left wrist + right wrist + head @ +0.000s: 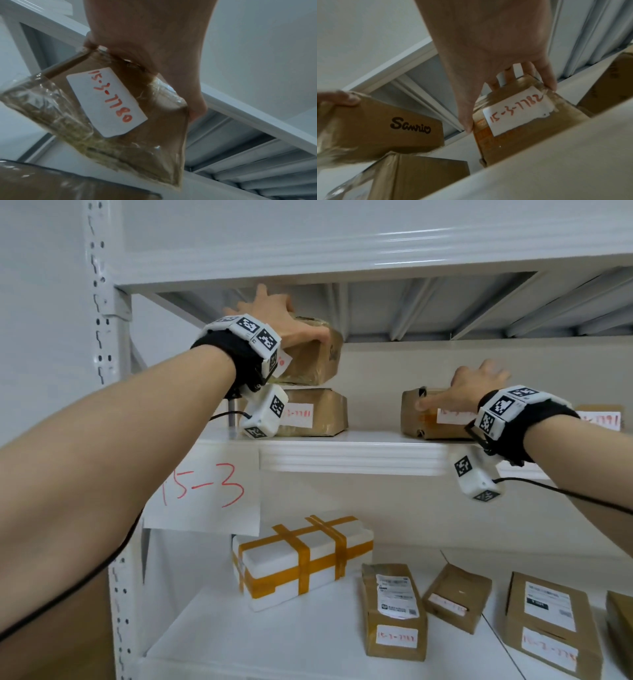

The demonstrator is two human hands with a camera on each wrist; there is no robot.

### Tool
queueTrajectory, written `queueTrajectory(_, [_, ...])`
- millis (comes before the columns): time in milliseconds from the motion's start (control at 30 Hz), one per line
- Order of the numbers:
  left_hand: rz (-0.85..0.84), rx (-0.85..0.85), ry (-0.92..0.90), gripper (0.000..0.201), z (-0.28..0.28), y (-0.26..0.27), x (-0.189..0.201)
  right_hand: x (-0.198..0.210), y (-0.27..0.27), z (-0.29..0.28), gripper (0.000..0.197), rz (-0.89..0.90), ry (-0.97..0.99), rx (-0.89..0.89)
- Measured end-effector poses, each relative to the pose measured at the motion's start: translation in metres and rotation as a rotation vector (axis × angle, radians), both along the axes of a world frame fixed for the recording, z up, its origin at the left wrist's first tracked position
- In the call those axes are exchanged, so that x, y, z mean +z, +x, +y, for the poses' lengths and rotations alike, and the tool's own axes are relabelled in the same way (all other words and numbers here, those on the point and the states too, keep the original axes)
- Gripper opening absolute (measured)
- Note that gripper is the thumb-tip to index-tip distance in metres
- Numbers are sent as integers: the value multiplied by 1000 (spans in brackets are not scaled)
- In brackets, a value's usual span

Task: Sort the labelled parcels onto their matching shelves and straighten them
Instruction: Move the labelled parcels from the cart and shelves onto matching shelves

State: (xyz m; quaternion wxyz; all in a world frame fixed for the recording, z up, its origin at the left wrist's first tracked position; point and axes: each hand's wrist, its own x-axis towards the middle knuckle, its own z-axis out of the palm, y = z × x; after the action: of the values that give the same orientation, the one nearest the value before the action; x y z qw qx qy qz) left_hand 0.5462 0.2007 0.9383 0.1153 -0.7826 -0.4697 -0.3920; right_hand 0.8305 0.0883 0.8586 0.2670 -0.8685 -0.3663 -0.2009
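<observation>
Up top, left hand (274,316) grips parcel (313,354); right hand (476,385) grips another (424,419).

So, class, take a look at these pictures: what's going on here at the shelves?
A person is sorting parcels on the shelf signed 15-3. The left hand grips a taped cardboard box labelled 15-3-7780, holding it tilted just above another box lying on that shelf. The right hand grips a box labelled 15-3-7782 that sits on the same shelf. More parcels lie on the shelf below, some at angles.
</observation>
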Motion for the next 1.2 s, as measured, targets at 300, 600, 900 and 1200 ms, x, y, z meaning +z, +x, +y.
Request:
queueTrajectory(300, [-45, 163, 34, 99, 54, -71, -19, -1, -24, 16, 93, -47, -56, -25])
queueTrajectory(600, [-116, 315, -50, 107, 95, -113, -35, -3, -23, 23, 98, -81, -104, -47])
queueTrajectory(900, [13, 307, -205, 110, 104, -80, -51, -3, -24, 18, 96, -58, -99, -26])
queueTrajectory(1200, [88, 84, -216, 112, 85, 4, -60, -2, -10, 12, 95, -19, -57, 23])
